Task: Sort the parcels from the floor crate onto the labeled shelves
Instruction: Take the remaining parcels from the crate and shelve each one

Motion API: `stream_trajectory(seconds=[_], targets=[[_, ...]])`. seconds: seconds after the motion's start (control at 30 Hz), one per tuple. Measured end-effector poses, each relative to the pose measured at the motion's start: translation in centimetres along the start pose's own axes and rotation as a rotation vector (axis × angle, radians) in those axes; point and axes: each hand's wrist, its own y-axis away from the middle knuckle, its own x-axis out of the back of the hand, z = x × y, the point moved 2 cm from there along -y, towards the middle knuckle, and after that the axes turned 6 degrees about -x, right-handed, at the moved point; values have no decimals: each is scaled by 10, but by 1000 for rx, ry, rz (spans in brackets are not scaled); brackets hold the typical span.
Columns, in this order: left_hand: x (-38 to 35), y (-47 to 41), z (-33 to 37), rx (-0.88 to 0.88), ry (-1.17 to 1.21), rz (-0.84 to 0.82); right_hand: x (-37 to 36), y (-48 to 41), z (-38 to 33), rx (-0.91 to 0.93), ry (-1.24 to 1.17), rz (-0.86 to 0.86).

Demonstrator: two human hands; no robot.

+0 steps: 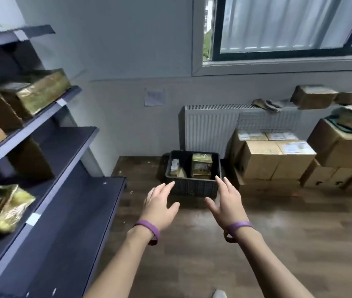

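A black plastic crate [194, 187] stands on the wooden floor against the far wall. Inside it stand a tall gold-wrapped parcel [201, 165] and a smaller parcel [176, 168] at its left. Both my arms stretch toward the crate. My left hand [160, 205] and my right hand [227, 201] hover just in front of its near wall, fingers apart, holding nothing. On the left, dark shelves [63, 160] with white label tabs carry a gold parcel [39, 91] on an upper level and another gold parcel [1, 207] lower down.
Stacked cardboard boxes [278, 160] fill the floor to the right of the crate, with more wrapped parcels [314, 96] above them. A white radiator [209, 127] sits behind the crate under a window. Wooden floor lies between me and the crate.
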Motion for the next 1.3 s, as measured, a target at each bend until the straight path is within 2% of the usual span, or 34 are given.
stream_trajectory(seconds=[0.3,0.53,0.8,1.03,1.17,1.3], targets=[[-19,-130,10,162,82,106,11,-173,35,65,8,-132],[-22,-259,-21,210,113,142,-10,-321,41,86,109,-170],[-28,-468,-63,169,108,-11,-48,-483,37,19,154,-187],[-48,-608,-79,141,66,-149,-71,-594,50,-36,178,-231],[-91,-669,-93,180,38,-279,-104,-644,86,-125,189,-339],[-148,-727,-127,242,7,-328,-159,-703,145,-214,241,-496]])
